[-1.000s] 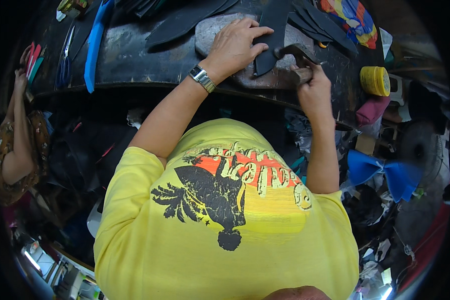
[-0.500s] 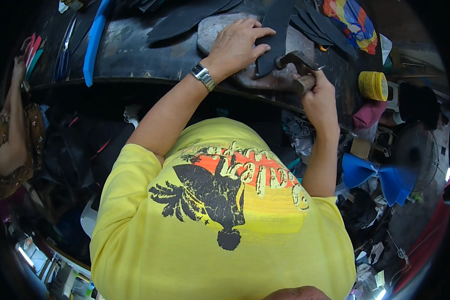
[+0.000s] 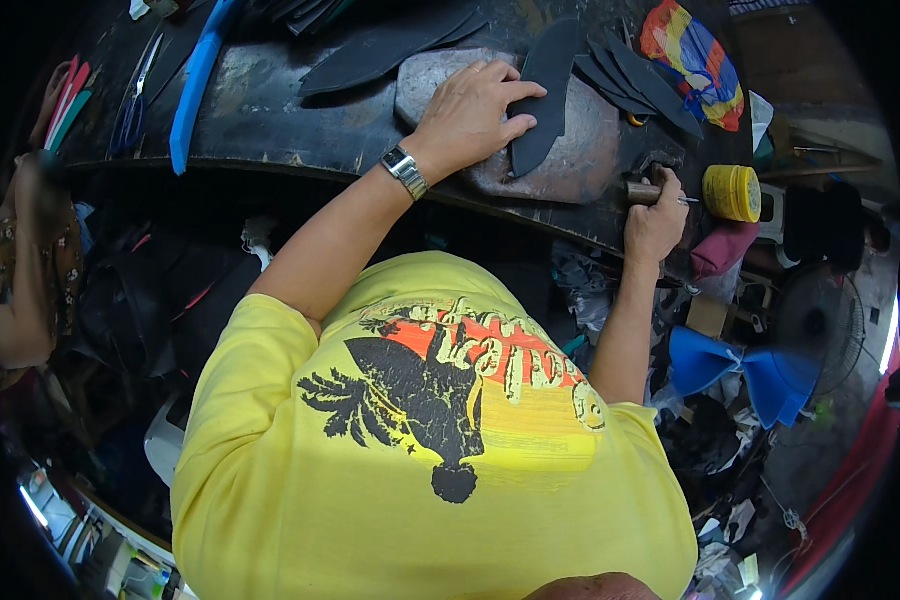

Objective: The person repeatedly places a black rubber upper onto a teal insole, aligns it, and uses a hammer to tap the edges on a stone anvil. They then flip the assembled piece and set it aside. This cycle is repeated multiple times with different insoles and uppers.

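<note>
A black sole-shaped piece lies on a worn metal-like slab on the dark table. My left hand lies flat on the slab, its thumb and forefinger stretched apart with their tips on the piece's left edge. Off to the slab's right, my right hand is closed around the short wooden handle of a hammer. The dark hammer head is low over the table edge and hard to make out. A thin metallic tip sticks out beside the right fingers; its kind cannot be told.
More black sole-shaped pieces lie left of the slab, others right. Scissors and a blue strip are at left. A yellow tub stands at right near a colourful bag. Another person's arm is far left.
My right hand has swung the hammer right and slightly down, away from the black piece toward the table edge. My left hand stays on the piece.
</note>
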Demonstrator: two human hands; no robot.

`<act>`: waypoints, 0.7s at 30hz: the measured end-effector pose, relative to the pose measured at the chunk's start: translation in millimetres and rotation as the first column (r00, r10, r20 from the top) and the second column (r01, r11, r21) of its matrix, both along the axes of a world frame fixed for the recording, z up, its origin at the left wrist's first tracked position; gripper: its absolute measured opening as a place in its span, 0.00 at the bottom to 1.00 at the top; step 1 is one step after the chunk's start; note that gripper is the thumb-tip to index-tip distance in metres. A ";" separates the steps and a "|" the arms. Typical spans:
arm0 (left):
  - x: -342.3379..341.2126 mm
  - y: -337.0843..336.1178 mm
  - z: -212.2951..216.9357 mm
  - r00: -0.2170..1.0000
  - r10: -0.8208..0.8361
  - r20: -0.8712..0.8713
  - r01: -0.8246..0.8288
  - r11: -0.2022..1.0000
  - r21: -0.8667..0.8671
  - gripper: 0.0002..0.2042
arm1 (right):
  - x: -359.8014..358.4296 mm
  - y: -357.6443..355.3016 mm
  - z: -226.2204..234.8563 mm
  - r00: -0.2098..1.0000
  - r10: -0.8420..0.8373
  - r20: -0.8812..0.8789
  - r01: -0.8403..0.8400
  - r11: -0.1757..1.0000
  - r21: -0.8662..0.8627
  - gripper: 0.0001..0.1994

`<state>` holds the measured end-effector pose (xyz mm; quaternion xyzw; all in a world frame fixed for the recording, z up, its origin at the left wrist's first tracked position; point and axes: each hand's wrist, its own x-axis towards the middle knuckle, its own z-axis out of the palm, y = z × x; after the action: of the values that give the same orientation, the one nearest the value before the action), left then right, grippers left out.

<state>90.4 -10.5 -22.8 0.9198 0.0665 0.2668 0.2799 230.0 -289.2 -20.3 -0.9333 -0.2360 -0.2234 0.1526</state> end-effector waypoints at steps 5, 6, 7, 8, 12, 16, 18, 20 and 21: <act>0.6 -0.7 -2.9 0.999 -0.022 0.048 0.024 0.999 -0.037 0.17 | 2.6 3.3 -4.8 0.998 0.052 0.031 -0.053 0.999 0.005 0.20; 1.1 -0.7 -3.6 0.998 -0.028 0.055 0.030 0.999 -0.029 0.16 | 2.7 3.7 -4.4 1.000 0.015 0.002 -0.015 1.000 -0.008 0.21; 1.3 0.4 -3.8 0.996 -0.030 0.079 0.030 1.000 -0.005 0.16 | 2.5 3.6 -3.7 1.000 0.013 0.005 -0.013 1.000 -0.012 0.22; 1.1 0.5 -3.5 0.997 -0.048 0.063 0.049 0.999 -0.021 0.16 | 2.3 4.0 -3.1 1.000 0.015 0.005 -0.015 1.000 -0.010 0.23; -2.8 0.5 9.0 0.993 -0.098 0.065 0.102 0.993 -0.064 0.16 | 0.0 5.0 -0.3 0.999 0.041 0.017 -0.041 0.999 0.018 0.21; -11.2 -3.6 31.9 0.987 -0.145 0.077 0.160 0.948 -0.275 0.15 | -1.3 5.3 0.4 1.000 0.003 0.016 -0.003 1.000 0.008 0.16; -12.7 2.4 45.9 0.982 -0.166 0.087 0.187 0.873 -0.451 0.15 | -1.6 4.7 0.5 1.000 0.022 0.007 -0.022 1.000 0.020 0.16; -16.0 15.5 60.9 0.971 -0.165 0.175 0.232 0.835 -0.500 0.15 | -1.7 3.7 1.3 1.000 0.026 0.011 -0.026 1.000 0.009 0.17; -15.9 31.3 70.2 0.965 -0.161 0.206 0.239 0.862 -0.447 0.14 | -2.1 3.3 1.5 0.999 0.036 0.010 -0.036 0.999 0.022 0.17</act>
<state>74.6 20.8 47.4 0.8022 0.0099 0.2862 0.5240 227.9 -285.9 -18.8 -0.9261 -0.2510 -0.2278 0.1656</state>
